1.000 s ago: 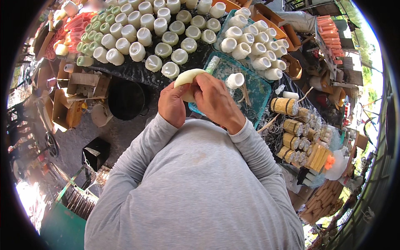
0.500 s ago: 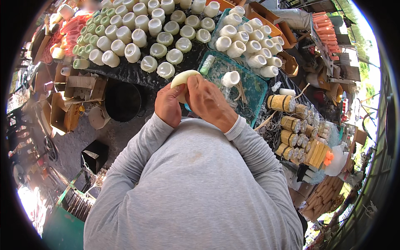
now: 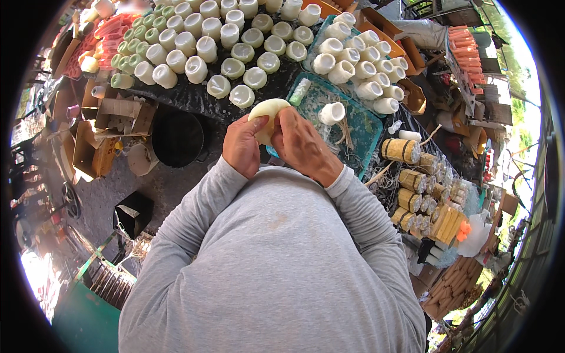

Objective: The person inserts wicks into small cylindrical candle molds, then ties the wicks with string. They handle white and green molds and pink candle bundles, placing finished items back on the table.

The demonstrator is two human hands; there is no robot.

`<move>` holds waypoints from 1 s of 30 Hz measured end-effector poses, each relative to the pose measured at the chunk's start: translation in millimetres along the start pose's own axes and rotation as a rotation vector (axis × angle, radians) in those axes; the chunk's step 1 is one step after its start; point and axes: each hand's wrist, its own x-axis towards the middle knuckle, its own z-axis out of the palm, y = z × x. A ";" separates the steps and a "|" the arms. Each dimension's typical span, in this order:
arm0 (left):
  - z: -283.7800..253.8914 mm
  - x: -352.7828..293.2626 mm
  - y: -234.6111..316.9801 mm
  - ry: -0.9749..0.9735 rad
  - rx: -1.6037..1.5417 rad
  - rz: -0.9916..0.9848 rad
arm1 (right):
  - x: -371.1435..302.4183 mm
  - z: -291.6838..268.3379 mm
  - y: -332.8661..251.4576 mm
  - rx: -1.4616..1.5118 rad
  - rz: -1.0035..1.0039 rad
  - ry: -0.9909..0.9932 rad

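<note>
Pale round piece (image 3: pixel 266 113): 1, 2 hands.

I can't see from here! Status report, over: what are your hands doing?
Left hand and right hand both gripping one pale round piece. Held above teal tray edge. White cups close ahead, none touching.

We see rows of pale trimmed coconuts (image 3: pixel 194 44) on a dark table (image 3: pixel 176 97), a teal tray (image 3: pixel 359 126) beside them, a black bucket (image 3: pixel 176 138) below (on the ground), and tied yellow bundles (image 3: pixel 412 176) at right.
</note>
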 end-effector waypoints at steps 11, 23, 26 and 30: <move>-6.0 -2.8 -4.5 0.026 -0.040 0.071 | -4.5 -2.0 -22.6 0.143 0.117 0.102; -10.1 4.2 -14.7 0.001 0.021 0.159 | 6.9 4.9 -19.8 0.111 0.199 0.168; -14.9 6.0 -15.7 0.039 0.024 0.123 | 7.1 2.9 -18.4 0.137 0.204 0.134; -16.4 6.2 -16.4 0.022 0.008 0.104 | 7.9 -0.8 -16.0 0.174 0.227 0.076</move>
